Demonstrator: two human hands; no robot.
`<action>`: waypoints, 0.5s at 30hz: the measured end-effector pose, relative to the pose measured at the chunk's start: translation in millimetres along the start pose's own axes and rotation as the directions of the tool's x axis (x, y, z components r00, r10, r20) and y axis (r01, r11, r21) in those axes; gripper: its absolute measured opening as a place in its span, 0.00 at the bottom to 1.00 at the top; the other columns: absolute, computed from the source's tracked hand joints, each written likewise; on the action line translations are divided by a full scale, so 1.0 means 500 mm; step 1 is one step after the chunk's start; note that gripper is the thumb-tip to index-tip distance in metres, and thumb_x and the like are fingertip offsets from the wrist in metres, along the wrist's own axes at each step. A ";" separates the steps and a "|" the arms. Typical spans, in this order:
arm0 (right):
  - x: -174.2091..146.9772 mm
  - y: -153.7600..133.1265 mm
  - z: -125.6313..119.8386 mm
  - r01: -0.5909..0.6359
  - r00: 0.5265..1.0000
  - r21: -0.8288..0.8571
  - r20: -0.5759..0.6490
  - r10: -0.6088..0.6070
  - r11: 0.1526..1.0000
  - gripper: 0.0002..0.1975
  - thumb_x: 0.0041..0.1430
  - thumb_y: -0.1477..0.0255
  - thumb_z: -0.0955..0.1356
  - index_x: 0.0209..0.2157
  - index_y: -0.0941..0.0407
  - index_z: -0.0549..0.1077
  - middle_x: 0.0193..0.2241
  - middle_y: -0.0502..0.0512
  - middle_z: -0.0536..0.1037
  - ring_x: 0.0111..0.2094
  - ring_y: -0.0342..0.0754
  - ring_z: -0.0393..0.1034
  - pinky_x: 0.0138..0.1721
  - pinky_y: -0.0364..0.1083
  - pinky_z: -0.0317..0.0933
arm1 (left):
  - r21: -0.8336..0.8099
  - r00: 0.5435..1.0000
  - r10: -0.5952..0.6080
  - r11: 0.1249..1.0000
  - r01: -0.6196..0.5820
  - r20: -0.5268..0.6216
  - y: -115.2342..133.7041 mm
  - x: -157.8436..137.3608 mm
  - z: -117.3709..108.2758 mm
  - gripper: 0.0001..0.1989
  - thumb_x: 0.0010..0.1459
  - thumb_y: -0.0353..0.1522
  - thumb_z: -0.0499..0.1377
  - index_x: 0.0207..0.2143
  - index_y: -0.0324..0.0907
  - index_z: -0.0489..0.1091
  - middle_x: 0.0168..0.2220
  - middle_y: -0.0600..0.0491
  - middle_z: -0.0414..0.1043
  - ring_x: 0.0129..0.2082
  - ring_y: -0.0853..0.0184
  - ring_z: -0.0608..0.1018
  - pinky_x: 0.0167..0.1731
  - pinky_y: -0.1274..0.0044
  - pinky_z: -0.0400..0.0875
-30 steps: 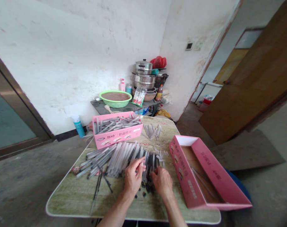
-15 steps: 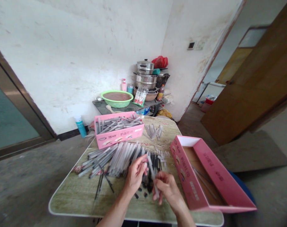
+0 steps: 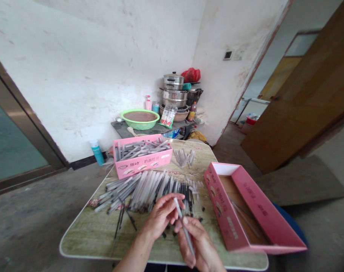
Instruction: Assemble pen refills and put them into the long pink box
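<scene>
My right hand grips a slim translucent white pen, which slants with its upper end toward the far left. The fingers of my left hand curl round the pen's upper end; their exact contact is partly hidden. Just beyond my hands lies a broad row of translucent pen barrels, with thin black sticks at its right end. Small black pieces are scattered beneath and around my hands. Short clear pieces lie to the right of the row.
A pink box full of pens stands at the table's far left. Another pink box, with a few sticks inside, stands at the right edge. Clear pen caps lie at the back. Behind are a green basin and stacked pots.
Both hands have come nearer to me with the pen. My right hand has turned and now shows more of the pen's lower part. Black pieces show right of my hands.
</scene>
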State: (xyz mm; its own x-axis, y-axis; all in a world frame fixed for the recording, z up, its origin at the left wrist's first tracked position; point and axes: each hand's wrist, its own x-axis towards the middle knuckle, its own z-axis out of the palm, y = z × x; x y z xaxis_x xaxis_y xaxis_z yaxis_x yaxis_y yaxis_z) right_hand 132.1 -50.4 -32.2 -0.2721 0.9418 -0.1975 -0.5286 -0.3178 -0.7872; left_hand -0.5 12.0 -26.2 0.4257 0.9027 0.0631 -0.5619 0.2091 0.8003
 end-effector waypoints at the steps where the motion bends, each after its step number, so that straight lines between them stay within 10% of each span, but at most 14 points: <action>1: -0.002 0.001 0.003 -0.014 1.000 0.024 0.007 0.014 1.000 0.16 0.61 0.60 0.64 0.30 0.59 0.72 0.08 0.41 0.59 0.06 0.35 0.45 0.08 0.36 0.43 | -0.018 1.000 -0.009 1.000 0.009 0.006 -0.001 0.000 0.000 0.16 0.57 0.38 0.60 0.43 0.36 0.73 0.32 0.48 0.72 0.17 0.80 0.64 0.15 0.85 0.55; 8: -0.001 -0.024 0.031 0.073 0.992 -0.276 -0.075 -0.097 0.958 0.21 0.59 0.53 0.63 0.26 0.57 0.69 0.09 0.38 0.51 0.10 0.35 0.38 0.12 0.37 0.37 | 0.003 0.984 0.009 1.000 -0.009 -0.177 -0.004 0.010 0.007 0.14 0.53 0.38 0.62 0.31 0.33 0.73 0.25 0.48 0.74 0.13 0.80 0.62 0.12 0.85 0.52; 11: 0.003 -0.024 0.033 0.219 0.924 -0.725 -0.061 -0.378 0.653 0.22 0.61 0.55 0.61 0.24 0.57 0.69 0.13 0.45 0.60 0.15 0.39 0.52 0.18 0.39 0.45 | 0.021 0.961 0.045 0.999 -0.041 -0.273 -0.006 0.008 0.014 0.15 0.52 0.38 0.63 0.31 0.32 0.74 0.21 0.50 0.73 0.13 0.80 0.61 0.13 0.85 0.53; 15: 0.003 -0.008 0.029 0.102 0.824 -0.984 0.000 -0.567 0.149 0.20 0.65 0.61 0.57 0.29 0.57 0.72 0.18 0.53 0.70 0.19 0.43 0.61 0.23 0.42 0.47 | 0.045 0.924 0.081 0.997 -0.069 -0.373 -0.008 0.003 0.026 0.15 0.51 0.38 0.64 0.31 0.32 0.75 0.17 0.54 0.69 0.15 0.78 0.65 0.15 0.85 0.55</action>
State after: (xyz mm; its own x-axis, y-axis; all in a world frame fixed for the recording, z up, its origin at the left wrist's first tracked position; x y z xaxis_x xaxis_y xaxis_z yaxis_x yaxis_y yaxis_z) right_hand 122.2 -49.1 -21.2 0.0762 0.9559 0.2836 0.6843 0.1568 -0.7121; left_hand 11.6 7.6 -21.3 0.0834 0.9916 -0.0993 -0.5575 0.1290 0.8201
